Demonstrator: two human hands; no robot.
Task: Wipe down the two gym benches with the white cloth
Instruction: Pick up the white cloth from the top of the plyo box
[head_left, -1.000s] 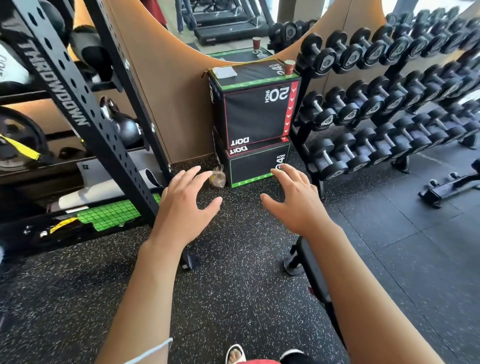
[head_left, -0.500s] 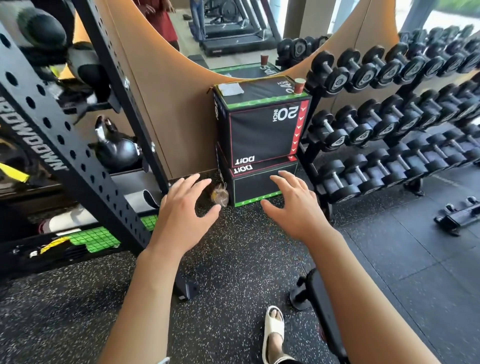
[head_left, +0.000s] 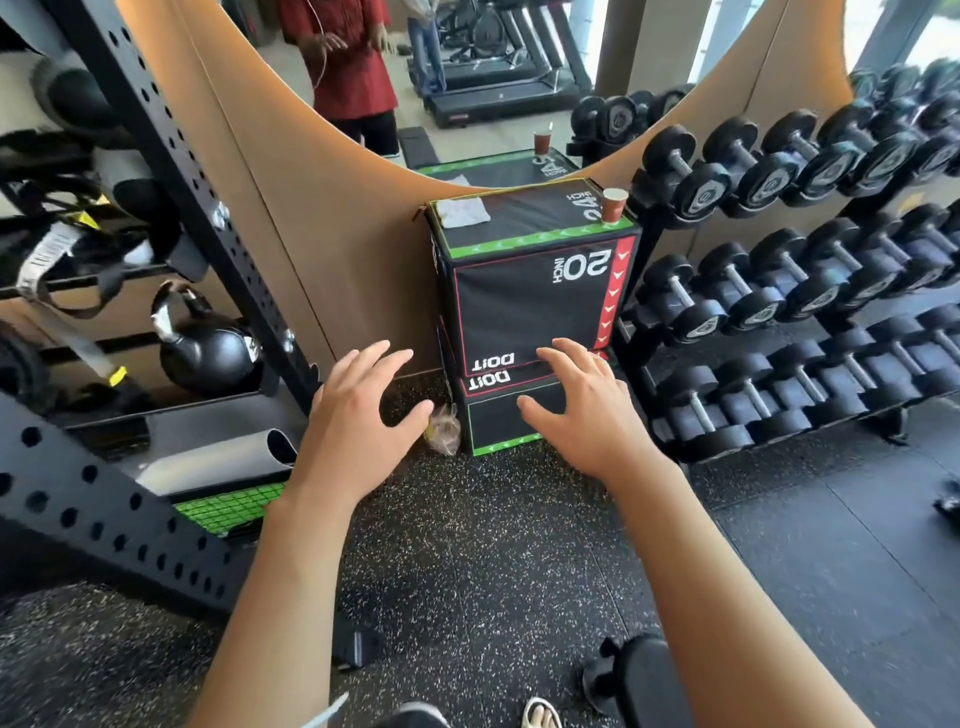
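1. The step in hand looks like fetching the cloth: both arms are reaching forward, and no wiping is under way yet.
2. The left hand (head_left: 358, 421) is hovering with fingers spread and straight, holding nothing.
3. The white cloth (head_left: 462, 212) is lying folded on the top of the upper plyo box (head_left: 530, 291), near its back left corner and well above both hands.
4. The right hand (head_left: 587, 415) is likewise reaching out empty, fingers relaxed and apart, in front of the stacked boxes.
5. The next move, I judge, is calling for one hand to rise to the box top and pinch the cloth, steering clear of the paper cup (head_left: 614, 205) at the right corner.
6. Only a padded end of a bench (head_left: 649, 675) is showing at the lower edge, on the speckled rubber floor (head_left: 467, 561).
7. A perforated black rack (head_left: 171, 171) with a kettlebell (head_left: 208, 353) is standing at the left; a dumbbell rack (head_left: 789, 291) is filling the right, and a mirror (head_left: 467, 78) is hanging behind.
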